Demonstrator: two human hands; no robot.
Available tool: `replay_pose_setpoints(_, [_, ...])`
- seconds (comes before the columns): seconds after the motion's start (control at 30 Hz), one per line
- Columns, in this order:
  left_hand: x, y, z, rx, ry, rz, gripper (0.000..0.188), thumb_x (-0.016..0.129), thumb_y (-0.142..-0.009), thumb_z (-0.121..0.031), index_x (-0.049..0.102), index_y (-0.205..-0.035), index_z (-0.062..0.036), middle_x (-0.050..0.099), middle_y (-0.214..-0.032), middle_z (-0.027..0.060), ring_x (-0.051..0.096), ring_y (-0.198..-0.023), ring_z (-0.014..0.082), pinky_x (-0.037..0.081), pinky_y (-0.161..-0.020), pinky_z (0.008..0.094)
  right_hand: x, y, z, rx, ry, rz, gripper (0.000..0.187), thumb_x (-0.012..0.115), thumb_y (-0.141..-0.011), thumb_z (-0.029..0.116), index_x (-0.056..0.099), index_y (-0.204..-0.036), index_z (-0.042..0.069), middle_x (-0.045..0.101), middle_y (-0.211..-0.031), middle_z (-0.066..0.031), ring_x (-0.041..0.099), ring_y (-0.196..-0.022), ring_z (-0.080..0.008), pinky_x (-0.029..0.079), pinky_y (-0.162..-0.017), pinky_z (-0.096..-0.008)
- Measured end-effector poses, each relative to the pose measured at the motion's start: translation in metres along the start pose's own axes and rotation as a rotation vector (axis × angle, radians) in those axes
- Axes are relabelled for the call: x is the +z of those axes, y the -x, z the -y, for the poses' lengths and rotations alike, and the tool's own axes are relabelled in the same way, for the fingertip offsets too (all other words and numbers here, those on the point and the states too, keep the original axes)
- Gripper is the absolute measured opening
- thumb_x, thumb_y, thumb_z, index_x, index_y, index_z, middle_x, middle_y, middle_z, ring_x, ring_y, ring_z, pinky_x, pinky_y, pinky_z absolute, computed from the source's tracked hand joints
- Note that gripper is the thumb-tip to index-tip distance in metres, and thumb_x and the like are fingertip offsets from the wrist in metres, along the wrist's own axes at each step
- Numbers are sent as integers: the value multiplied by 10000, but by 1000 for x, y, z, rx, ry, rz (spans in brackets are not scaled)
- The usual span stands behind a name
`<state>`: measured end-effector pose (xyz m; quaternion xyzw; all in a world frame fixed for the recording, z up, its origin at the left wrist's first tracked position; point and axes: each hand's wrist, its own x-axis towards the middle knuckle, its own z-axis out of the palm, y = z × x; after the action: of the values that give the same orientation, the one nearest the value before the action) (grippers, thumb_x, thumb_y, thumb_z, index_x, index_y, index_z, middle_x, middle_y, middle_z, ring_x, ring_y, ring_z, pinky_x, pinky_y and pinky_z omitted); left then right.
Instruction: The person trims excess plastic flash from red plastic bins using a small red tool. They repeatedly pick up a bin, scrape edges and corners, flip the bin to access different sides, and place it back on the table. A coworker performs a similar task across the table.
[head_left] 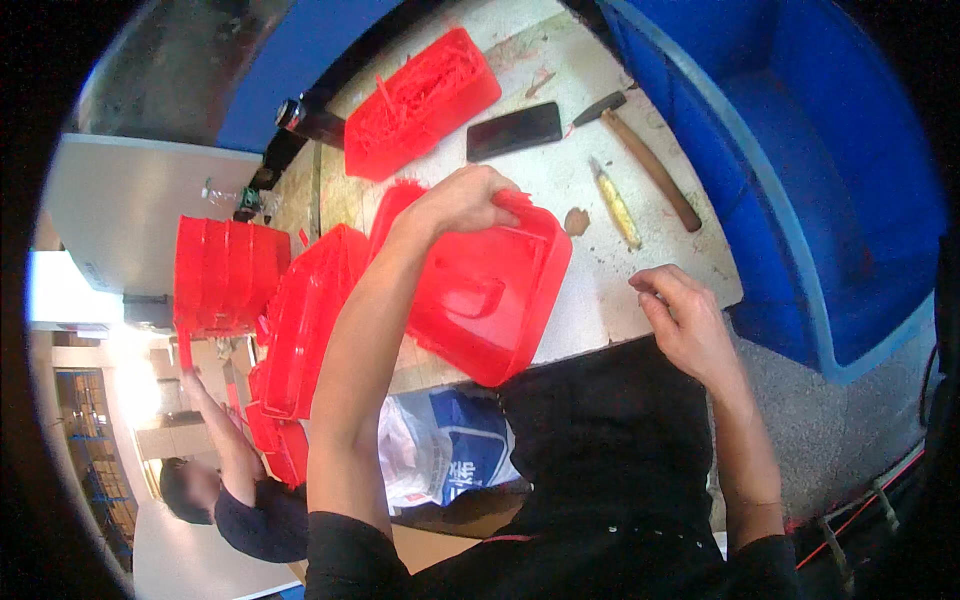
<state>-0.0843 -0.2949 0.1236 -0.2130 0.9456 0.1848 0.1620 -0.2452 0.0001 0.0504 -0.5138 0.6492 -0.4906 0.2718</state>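
Tray (480, 300) sits on the bench (590, 300), phone (514, 130) behind it, hammer (650, 160) right of the phone

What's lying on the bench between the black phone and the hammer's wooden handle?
In the head view, nothing much: between the black phone and the hammer there is only bare, scuffed white bench top. The yellow-handled tool lies just below that stretch.

The left hand (462, 200) reaches forward on a bare, outstretched forearm, fingers curled down in a grip. The right hand (685, 320) stays nearer the body, fingers loosely bent, holding nothing.
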Motion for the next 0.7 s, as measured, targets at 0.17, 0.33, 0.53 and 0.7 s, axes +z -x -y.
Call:
replay_pose_setpoints(0.17, [-40,17,-3,-65,323,-29,159,767,-820,-47,750,-978,-47,745,-884,26,657,-841,105,524,-801,305,0,-16,1,-7,7,-8,224,649,-901,98,642,-1103,2,645,-1059,-186,645,-977,-377,520,-836,-439])
replay_pose_setpoints(0.33, [-54,37,-5,-107,426,-109,232,779,-819,-97,756,-1049,-80,760,-936,67,684,-874,157,522,-838,316,39,-65,-15,-25,557,-101,462,730,-853,189,536,-1212,-25,576,-1146,-200,570,-1113,-369,515,-899,-451])
replay_pose_setpoints(0.53, [-58,52,-2,-174,371,-148,250,760,-826,-92,746,-1074,-68,759,-965,97,703,-899,199,531,-839,336,68,-104,-33,53,779,19,442,703,-837,132,522,-1208,-26,573,-1061,-199,621,-1033,-347,544,-825,-455])
replay_pose_setpoints(0.7, [-2,57,-1,-217,104,-75,259,697,-829,-163,735,-1071,-78,724,-994,211,686,-942,382,531,-859,438,14,-72,-19,183,278,29,257,608,-911,128,566,-1125,-9,634,-907,-142,665,-827,-260,526,-716,-393])
